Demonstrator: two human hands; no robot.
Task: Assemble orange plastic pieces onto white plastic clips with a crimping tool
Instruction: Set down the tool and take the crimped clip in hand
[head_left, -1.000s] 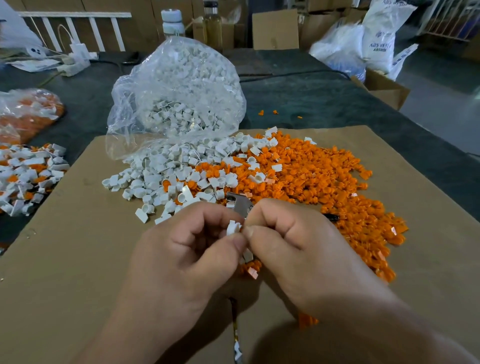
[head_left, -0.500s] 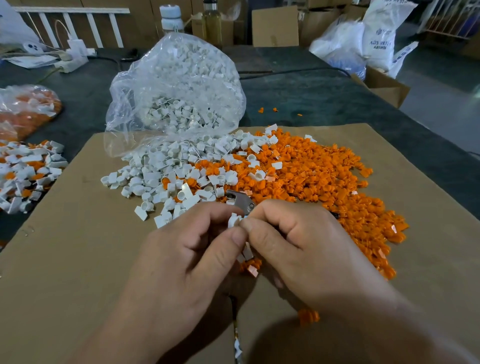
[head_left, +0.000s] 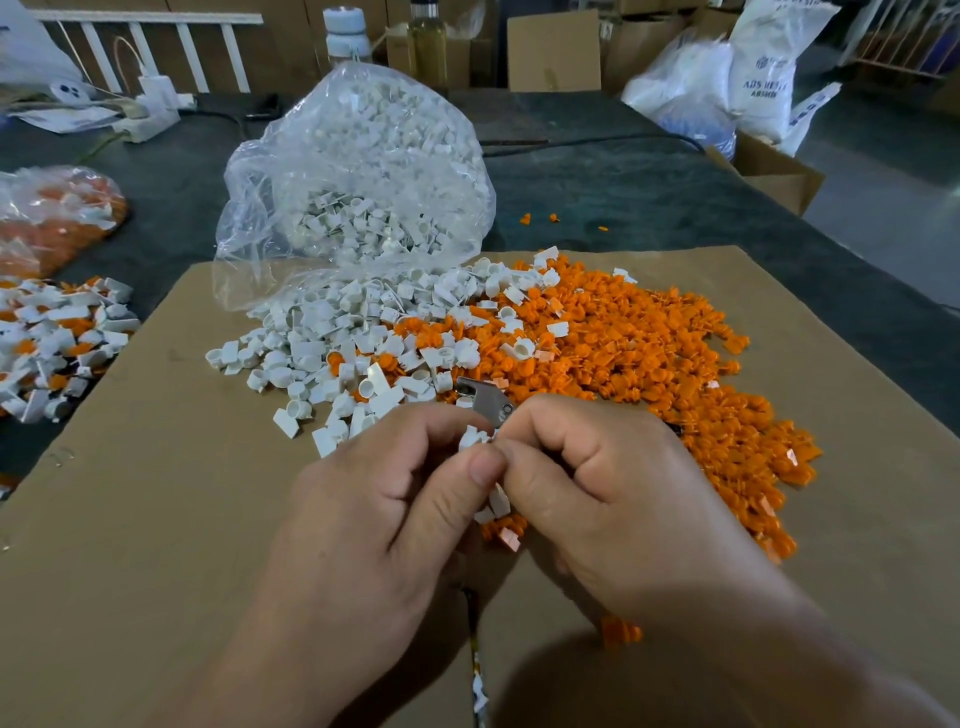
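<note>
Left hand: curled, thumb and forefinger pinching a white clip; same grip as a second ago.
Right hand: curled too, thumb tip pressed to the left thumb, nipping the same clip from 3 o'clock; impossible to tell whether an orange part sits between the fingers.
Clip position: at the meeting of the fingertips, lifted off the cardboard sheet, barely shifted over the last second.
Crimping tool: metal head poking out at 12 o'clock of the knuckles, handle trailing out at 6 o'clock under the palms; holding hand hidden, jaws not on the clip.
Change: next to none; hands locked together throughout, thumbs drawn perhaps a shade tighter, piles untouched.
Meaning for the task: by the look of it, still the hand-fitting step, with the squeeze of the tool yet to come.
Orange pieces: heaped from 1 to 3 o'clock of the hands, a few strays just below the thumbs at 6 o'clock.
Loose white clips: spilled at 11 o'clock from the clear bag.
Mixed pile: white and orange together at 9 o'clock, off the sheet; probably finished work.
</note>
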